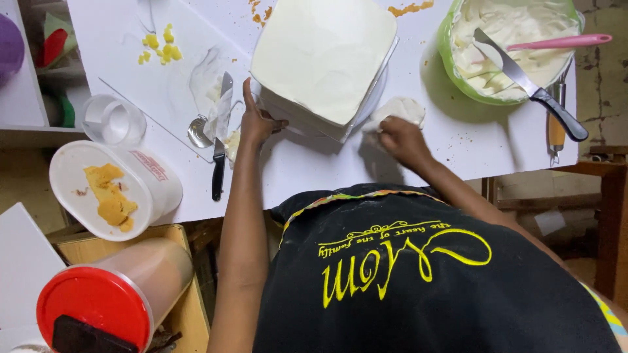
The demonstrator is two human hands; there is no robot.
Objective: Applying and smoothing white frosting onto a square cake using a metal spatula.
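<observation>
Fingers of the left hand (256, 123) rest against the near-left side of the cake (324, 55), thumb raised, the grip wide and clasping nothing, only steadying the cake's board. The right hand (400, 138) is closed on a white cloth (400, 110), pressing it to the counter (451, 140) just beside the cake's near-right corner. The cake, square and coated in smooth white frosting, sits on a board in the middle of the counter, directly ahead of the person.

To the left lie a black-handled knife (219, 153) and a spoon (198, 133) on a smeared clear sheet. A green bowl (447, 60) of frosting stands at the right with a long spatula (526, 85) and a pink-handled tool (556, 42) resting in it. A white tub (111, 189) with yellow crumbs sits near the counter's left edge.

Likely risk: the left fingers could dent the soft frosting on the side if they press harder, and the cloth could graze the corner and drag the coating.
</observation>
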